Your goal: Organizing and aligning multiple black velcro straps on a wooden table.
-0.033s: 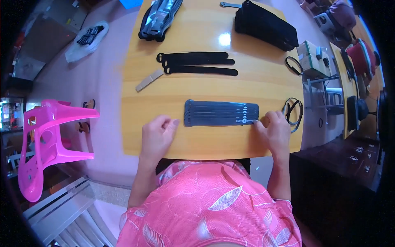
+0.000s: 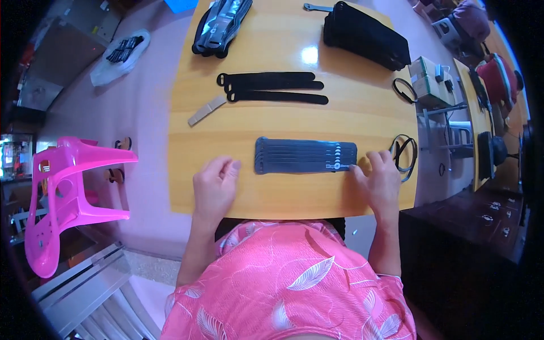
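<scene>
In front of me lies a flat pack of dark grey straps (image 2: 294, 156), side by side, with looped ends on the left and white print near the right end. My left hand (image 2: 215, 184) rests on the table to the left of the pack, apart from it. Its fingers are curled in with the thumb against them, and no object shows in it. At the pack's right end is my right hand (image 2: 378, 178), thumb at the pack's lower corner, bent fingers apart from the thumb. Farther back lie several loose black straps (image 2: 272, 85) and a beige strip (image 2: 206, 110).
Bundled straps in clear wrap (image 2: 221, 25) lie at the back left of the table, a thick black strap stack (image 2: 365, 37) at the back right. Black loops (image 2: 403, 156) sit by the right edge. A pink plastic stool (image 2: 62, 198) lies tipped over on the left.
My left hand has shifted slightly left, away from the strap pack. My right hand stays at the pack's right end.
</scene>
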Demonstrator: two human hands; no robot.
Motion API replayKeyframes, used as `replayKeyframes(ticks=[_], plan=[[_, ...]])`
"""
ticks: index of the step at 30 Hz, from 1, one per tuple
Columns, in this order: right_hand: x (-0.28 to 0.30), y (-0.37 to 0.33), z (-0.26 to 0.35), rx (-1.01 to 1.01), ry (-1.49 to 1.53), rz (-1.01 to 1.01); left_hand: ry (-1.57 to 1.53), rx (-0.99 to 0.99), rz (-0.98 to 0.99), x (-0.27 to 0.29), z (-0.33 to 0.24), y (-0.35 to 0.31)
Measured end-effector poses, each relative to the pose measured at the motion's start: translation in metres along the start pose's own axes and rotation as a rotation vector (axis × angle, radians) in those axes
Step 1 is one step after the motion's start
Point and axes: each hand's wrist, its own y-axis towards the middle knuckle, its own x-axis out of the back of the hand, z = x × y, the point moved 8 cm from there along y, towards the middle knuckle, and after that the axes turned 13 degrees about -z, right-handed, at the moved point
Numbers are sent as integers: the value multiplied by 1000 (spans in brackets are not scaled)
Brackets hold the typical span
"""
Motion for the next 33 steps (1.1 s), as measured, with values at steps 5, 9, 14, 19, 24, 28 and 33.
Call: replayKeyframes(ticks=[5,9,14,19,24,28,33], plan=[[-6,-14,99,453,380,-125,8,-538,-88,-8,-51,-11],[-69,-48,139,714,172,-38,140,-738,187,-51,-68,-33],[-48,-48,90,461,289,70,431,-657,294,-66,-36,-39],[-42,-48,31,283,88,65,481,-652,345,-70,-38,-36],[-35,-39,30,302,51,40,565,-698,363,-66,-44,-34],[-18,-21,29,330,141,-44,535,-705,307,-62,-46,-31],[6,21,37,331,309,-170,126,-649,93,-40,-58,-15]])
